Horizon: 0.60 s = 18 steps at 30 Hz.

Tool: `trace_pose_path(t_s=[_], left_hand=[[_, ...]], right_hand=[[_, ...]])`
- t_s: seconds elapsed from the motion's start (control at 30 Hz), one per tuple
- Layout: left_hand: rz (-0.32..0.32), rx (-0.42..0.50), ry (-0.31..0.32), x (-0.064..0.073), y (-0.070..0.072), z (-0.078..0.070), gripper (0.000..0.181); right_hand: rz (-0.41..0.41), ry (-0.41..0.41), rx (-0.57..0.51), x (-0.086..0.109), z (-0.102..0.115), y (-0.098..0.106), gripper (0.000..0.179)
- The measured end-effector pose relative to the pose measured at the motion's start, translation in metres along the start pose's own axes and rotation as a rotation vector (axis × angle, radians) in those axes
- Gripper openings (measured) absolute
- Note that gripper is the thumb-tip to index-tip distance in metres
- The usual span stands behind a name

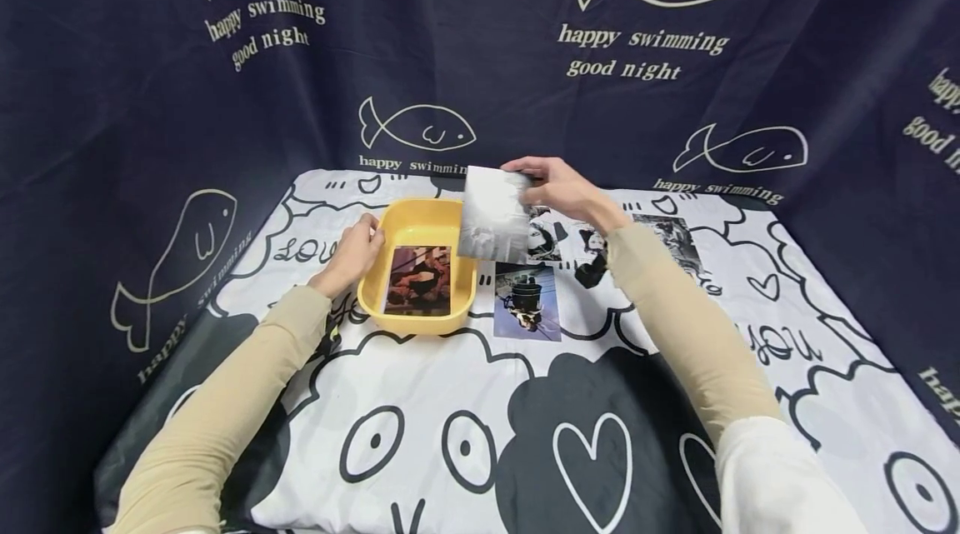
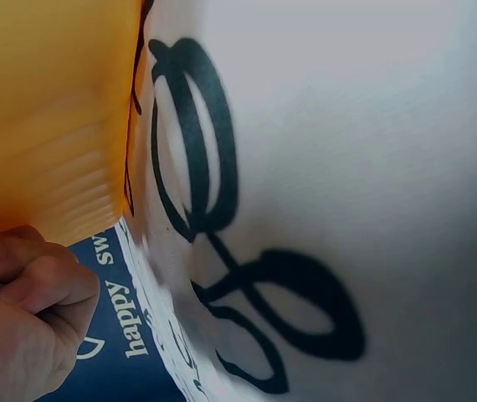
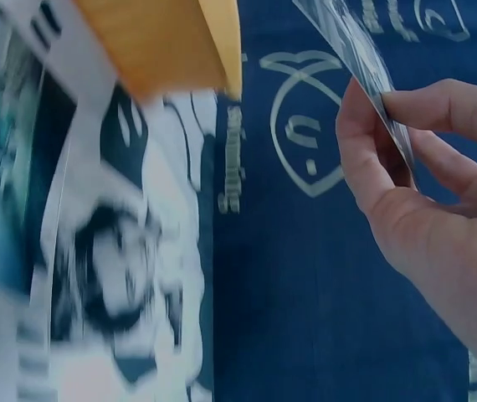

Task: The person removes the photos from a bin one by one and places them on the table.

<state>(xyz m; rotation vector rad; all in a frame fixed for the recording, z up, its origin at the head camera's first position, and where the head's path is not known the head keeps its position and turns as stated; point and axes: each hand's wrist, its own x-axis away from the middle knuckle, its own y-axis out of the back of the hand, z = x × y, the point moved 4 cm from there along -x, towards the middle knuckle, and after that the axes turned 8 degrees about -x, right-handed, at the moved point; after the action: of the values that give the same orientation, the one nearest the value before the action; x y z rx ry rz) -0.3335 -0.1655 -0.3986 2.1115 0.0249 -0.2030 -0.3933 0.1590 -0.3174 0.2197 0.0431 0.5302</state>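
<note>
We are looking down along two tan sleeves stretching from the bottom corners of the head view onto a white cloth (image 1: 480,384) printed with black hearts, eyes and letters. It is covering the whole work surface, and a dark blue curtain (image 1: 480,34) with fish outlines and "happy swimming good night" is hanging behind and to both sides, closing us in.

Left of centre, the left hand (image 1: 352,255) is curling its fingers over the left rim of a yellow tray (image 1: 420,222); a reddish photo (image 1: 418,280) is lying flat in the tray's bottom. Just right of the tray, a bluish photo (image 1: 527,301) is lying on the cloth, and beyond it more black-and-white prints (image 1: 555,238) are spreading toward the upper right, partly hidden under the right forearm.

Above the tray's right rim, the right hand (image 1: 558,188) is pinching a grey photo (image 1: 492,215) by its top edge, holding it up off the cloth, tilted.

The left wrist view is showing only the tray's orange-yellow wall and knuckles, close and soft. The right wrist view is blurring the cloth badly, though thumb and fingers (image 3: 439,109) are plainly gripping the photo edge-on.

Open cloth is lying wide across the lower frame and right side; the curtain is crowding the far edge.
</note>
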Motion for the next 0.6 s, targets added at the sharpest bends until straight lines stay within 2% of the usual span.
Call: trace_pose_path(t_s=[0.13, 0.4, 0.6], left_hand=[[0.007, -0.004, 0.012, 0.001, 0.0, 0.0, 0.02], [0.016, -0.007, 0.006, -0.001, 0.0, -0.002, 0.021], [0.024, -0.006, 0.01, 0.0, -0.002, -0.002, 0.022]], right_hand=[[-0.027, -0.038, -0.117, 0.021, -0.011, 0.031, 0.059], [-0.137, -0.06, -0.144, 0.068, -0.034, 0.094, 0.059], [-0.218, -0.063, -0.215, 0.104, -0.05, 0.136, 0.06]])
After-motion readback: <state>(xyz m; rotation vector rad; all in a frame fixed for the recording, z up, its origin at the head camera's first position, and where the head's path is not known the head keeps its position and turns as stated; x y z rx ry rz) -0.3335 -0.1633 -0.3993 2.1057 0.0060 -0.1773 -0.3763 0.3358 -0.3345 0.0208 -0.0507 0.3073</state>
